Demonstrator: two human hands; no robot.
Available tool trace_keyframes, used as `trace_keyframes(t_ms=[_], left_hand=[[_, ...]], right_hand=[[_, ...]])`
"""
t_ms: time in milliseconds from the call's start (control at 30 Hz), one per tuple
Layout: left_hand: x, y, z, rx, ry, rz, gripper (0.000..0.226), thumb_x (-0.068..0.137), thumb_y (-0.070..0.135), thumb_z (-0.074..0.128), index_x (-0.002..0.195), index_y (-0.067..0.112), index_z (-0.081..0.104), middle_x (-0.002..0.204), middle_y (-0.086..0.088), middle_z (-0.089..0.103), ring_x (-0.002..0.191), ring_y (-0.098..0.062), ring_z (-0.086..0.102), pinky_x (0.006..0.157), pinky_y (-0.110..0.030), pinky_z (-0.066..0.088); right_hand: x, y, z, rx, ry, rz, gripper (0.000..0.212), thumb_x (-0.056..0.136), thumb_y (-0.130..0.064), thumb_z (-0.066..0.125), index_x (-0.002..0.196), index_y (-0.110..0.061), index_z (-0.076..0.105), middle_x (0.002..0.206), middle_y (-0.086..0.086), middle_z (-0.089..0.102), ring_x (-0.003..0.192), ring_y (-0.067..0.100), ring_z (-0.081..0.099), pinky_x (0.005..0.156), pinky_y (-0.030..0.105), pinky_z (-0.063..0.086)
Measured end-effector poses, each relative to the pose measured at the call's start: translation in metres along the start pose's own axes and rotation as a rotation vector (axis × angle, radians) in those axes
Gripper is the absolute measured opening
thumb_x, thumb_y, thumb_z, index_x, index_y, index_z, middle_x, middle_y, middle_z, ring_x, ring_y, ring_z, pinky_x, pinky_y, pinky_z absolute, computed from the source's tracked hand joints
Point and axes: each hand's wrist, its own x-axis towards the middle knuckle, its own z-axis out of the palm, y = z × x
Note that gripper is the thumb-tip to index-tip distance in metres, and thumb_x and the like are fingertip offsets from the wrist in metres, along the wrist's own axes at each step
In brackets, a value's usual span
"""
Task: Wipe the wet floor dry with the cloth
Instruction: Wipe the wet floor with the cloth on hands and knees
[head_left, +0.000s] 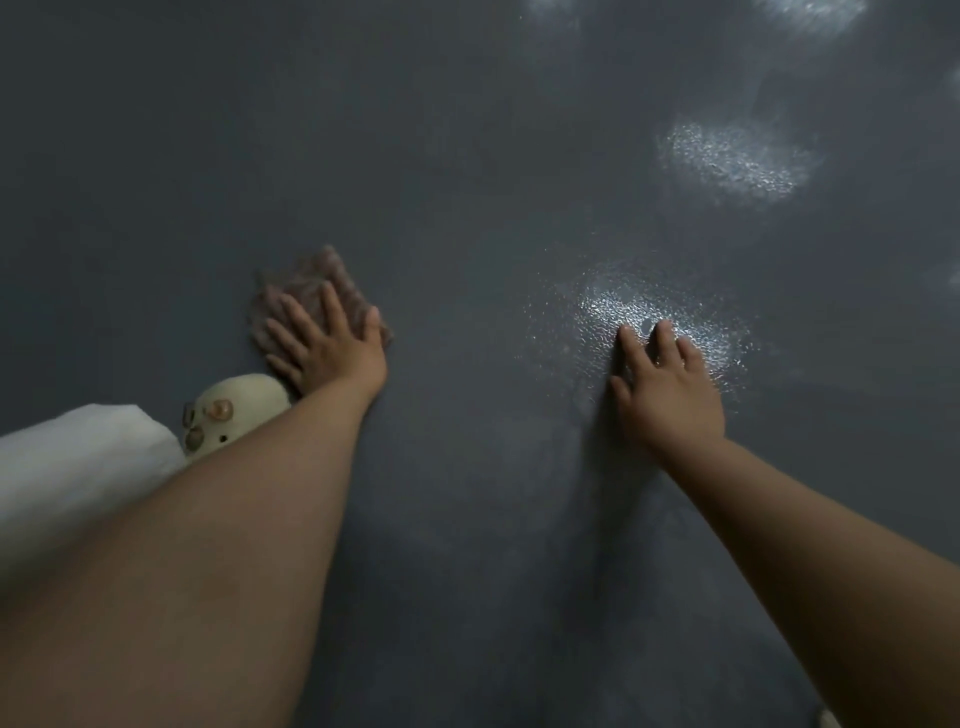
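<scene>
Left forearm low across the foreground, its hand flat on the cloth; the wet patches lie off to the right.

The left hand (324, 345) presses the crumpled brownish cloth (306, 296) against the dark floor (467, 156) with fingers spread straight, not curled round it. The nearest glistening wet patch (649, 317) lies to the cloth's right, under the fingertips of the right hand (667, 387), which rests flat with fingers relaxed and holds nothing. A second wet patch (732, 161) shines farther off, up and right. So the next sweep likely runs rightward. Beside the left wrist sits a pale slipper (234, 410).
</scene>
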Motion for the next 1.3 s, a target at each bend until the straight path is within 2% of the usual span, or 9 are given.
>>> trace_keyframes(t_ms=[133, 333, 433, 500, 600, 733, 867, 1200, 1300], left_hand=[[-0.045, 0.030, 0.022, 0.019, -0.008, 0.033, 0.063, 0.096, 0.055, 0.028, 0.150, 0.037, 0.000, 0.158, -0.010, -0.012, 0.144, -0.037, -0.012, 0.113, -0.057, -0.006], [-0.171, 0.064, 0.072, 0.255, -0.144, 0.883, 0.058, 0.093, 0.057, 0.025, 0.148, 0.043, 0.010, 0.156, -0.011, -0.011, 0.143, -0.042, -0.003, 0.110, -0.058, -0.009], [-0.164, 0.057, 0.068, 0.361, -0.167, 0.996, 0.063, 0.082, 0.060, 0.021, 0.139, 0.042, 0.040, 0.152, -0.012, 0.031, 0.139, -0.037, 0.025, 0.110, -0.055, 0.009], [-0.130, 0.056, 0.063, 0.464, -0.065, 1.113, 0.060, 0.088, 0.061, 0.021, 0.145, 0.044, 0.026, 0.157, -0.010, 0.016, 0.144, -0.036, 0.014, 0.112, -0.054, 0.005], [-0.070, 0.058, 0.037, 0.441, -0.079, 0.852, 0.065, 0.096, 0.057, 0.023, 0.147, 0.037, -0.011, 0.157, -0.006, -0.020, 0.144, -0.033, -0.015, 0.113, -0.056, -0.006], [-0.027, 0.061, 0.019, 0.198, -0.047, 0.427, 0.066, 0.095, 0.056, 0.028, 0.150, 0.035, -0.002, 0.158, -0.006, -0.016, 0.144, -0.035, -0.014, 0.113, -0.057, -0.005], [-0.044, 0.095, 0.026, 0.105, -0.008, 0.310, 0.064, 0.096, 0.056, 0.030, 0.150, 0.038, 0.001, 0.158, -0.007, -0.014, 0.144, -0.036, -0.014, 0.113, -0.058, -0.006], [-0.212, 0.150, 0.083, 0.424, -0.311, 1.103, 0.072, 0.097, 0.046, 0.029, 0.147, 0.031, -0.020, 0.154, -0.005, -0.029, 0.139, -0.035, -0.028, 0.108, -0.056, -0.019], [-0.200, 0.145, 0.073, 0.346, -0.375, 1.251, 0.064, 0.097, 0.033, 0.033, 0.152, 0.027, 0.001, 0.159, -0.001, -0.011, 0.144, -0.029, -0.016, 0.114, -0.049, -0.010]], right_hand=[[0.001, 0.000, -0.004, 0.029, -0.011, -0.008, 0.054, 0.100, -0.035, 0.031, 0.150, -0.036, 0.012, 0.160, 0.004, 0.002, 0.145, 0.029, 0.004, 0.116, 0.042, 0.018], [-0.001, 0.003, -0.013, 0.054, -0.012, -0.022, 0.057, 0.098, -0.026, 0.036, 0.149, -0.039, 0.016, 0.160, -0.001, 0.006, 0.145, 0.024, 0.007, 0.111, 0.038, 0.025], [-0.001, 0.006, -0.012, 0.044, 0.003, -0.027, 0.058, 0.097, -0.026, 0.038, 0.149, -0.039, 0.017, 0.160, -0.002, 0.007, 0.145, 0.023, 0.008, 0.108, 0.038, 0.029], [-0.001, 0.007, -0.011, 0.048, 0.018, -0.027, 0.058, 0.097, -0.025, 0.038, 0.149, -0.039, 0.017, 0.160, -0.003, 0.007, 0.145, 0.022, 0.009, 0.109, 0.038, 0.029], [-0.001, 0.010, -0.012, 0.077, 0.028, -0.032, 0.057, 0.097, -0.021, 0.037, 0.149, -0.037, 0.019, 0.159, -0.005, 0.008, 0.145, 0.020, 0.010, 0.108, 0.038, 0.030], [0.000, 0.016, -0.013, 0.095, 0.036, -0.061, 0.059, 0.095, -0.017, 0.039, 0.149, -0.035, 0.021, 0.159, -0.008, 0.009, 0.145, 0.017, 0.012, 0.107, 0.037, 0.032], [0.002, 0.025, -0.018, 0.145, 0.059, -0.087, 0.065, 0.090, -0.008, 0.041, 0.149, -0.030, 0.022, 0.158, -0.012, 0.014, 0.143, 0.014, 0.018, 0.106, 0.033, 0.033], [-0.009, 0.061, 0.004, 0.513, 0.578, 0.032, 0.043, 0.080, -0.004, 0.041, 0.117, 0.002, 0.061, 0.128, 0.021, 0.055, 0.116, 0.041, 0.049, 0.099, 0.026, 0.028], [-0.019, 0.066, 0.020, 0.475, 0.621, 0.002, 0.039, 0.082, -0.010, 0.038, 0.105, 0.005, 0.065, 0.112, 0.023, 0.062, 0.102, 0.043, 0.056, 0.095, 0.028, 0.032]])
